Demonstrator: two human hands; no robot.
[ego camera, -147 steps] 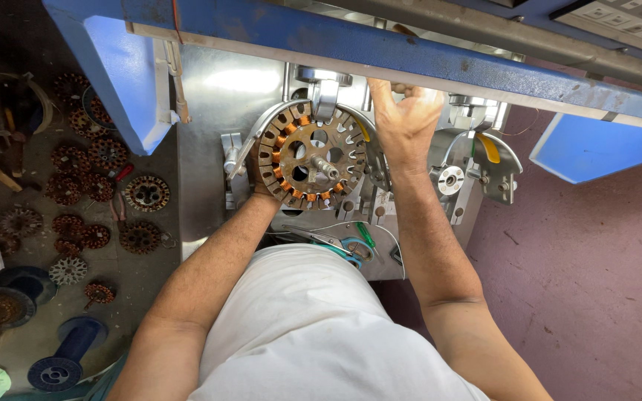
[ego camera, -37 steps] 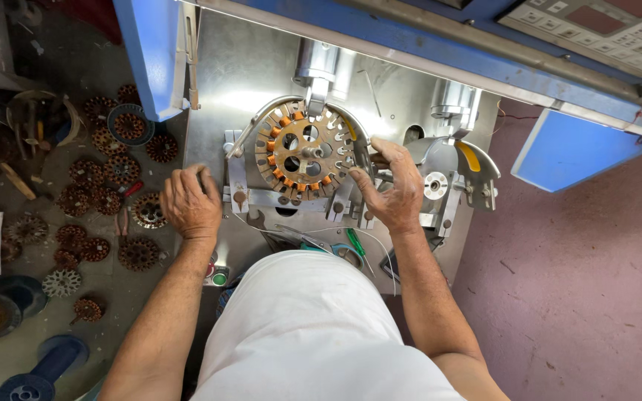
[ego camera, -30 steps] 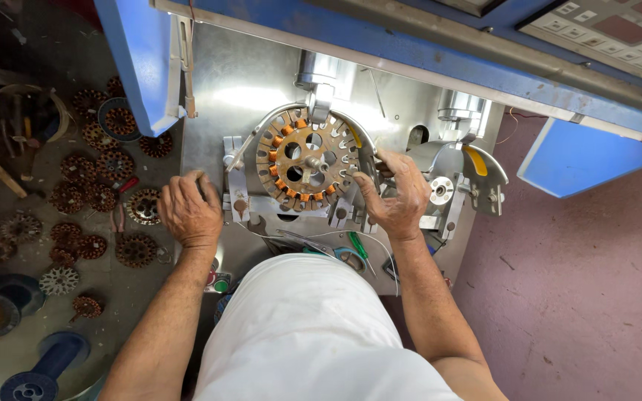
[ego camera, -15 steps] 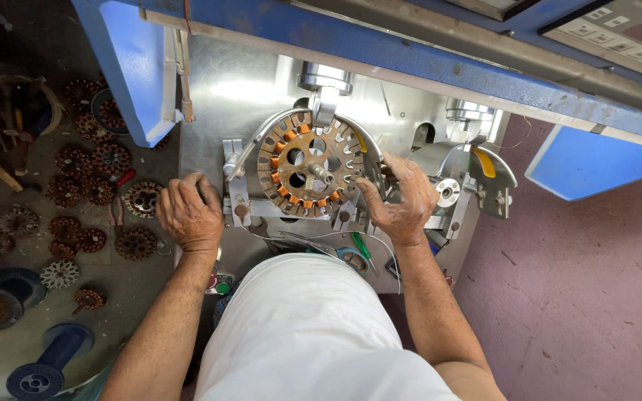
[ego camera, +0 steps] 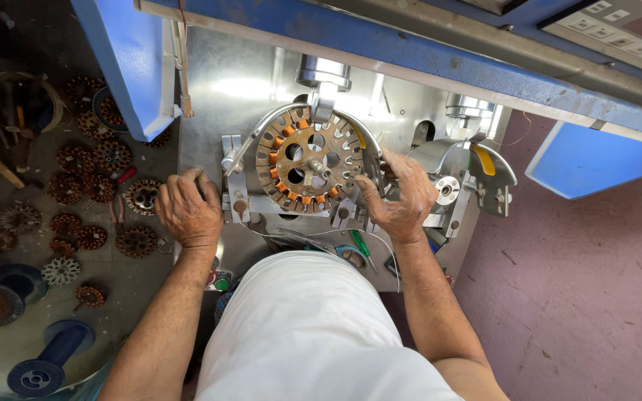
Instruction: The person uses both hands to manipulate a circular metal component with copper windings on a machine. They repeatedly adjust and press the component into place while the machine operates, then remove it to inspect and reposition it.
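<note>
A round slotted stator core point(ego camera: 307, 165) with orange copper coils around part of its ring sits clamped on a steel winding machine point(ego camera: 261, 82). My right hand point(ego camera: 399, 194) rests with curled fingers on the fixture at the stator's right edge. My left hand point(ego camera: 187, 208) lies palm down, fingers bent, on the machine's left edge beside the clamp bracket point(ego camera: 233, 172). What the fingers of either hand grip is hidden.
Several wound stators point(ego camera: 91, 193) lie on the dark bench to the left, with a blue spool point(ego camera: 46, 364) near the bottom. A blue frame point(ego camera: 410, 44) crosses above the machine. Scissors point(ego camera: 343, 252) and a green-handled tool point(ego camera: 360, 243) lie below the stator. The maroon floor point(ego camera: 588, 297) is at right.
Nearly five seconds ago my right hand reached up to the frame and my left was at the stator. Since one second ago both hands have stayed put; only the view shifted slightly.
</note>
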